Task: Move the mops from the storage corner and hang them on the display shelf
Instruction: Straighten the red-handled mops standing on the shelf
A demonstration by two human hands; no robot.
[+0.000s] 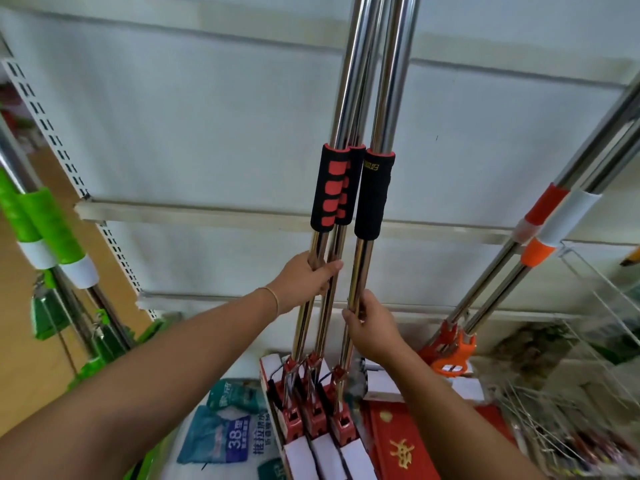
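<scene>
Against the white slotted shelf back panel (207, 133), three chrome-poled mops with black-and-red foam grips (349, 185) stand at frame centre, two clasped by the left hand (308, 278), one by the right hand (372, 327); unevenly lifted, poles could be splayed and dropped.

Single head-worn view, close, facing forward and steeply upward along shelf back panel (207, 133).

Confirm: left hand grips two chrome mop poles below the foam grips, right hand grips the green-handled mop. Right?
Not quite. The head view shows the right hand gripping the third chrome pole, below its black foam grip, not a green one. The green-handled mops hang untouched at far left. The left hand does grip two chrome poles below their foam grips.
</scene>
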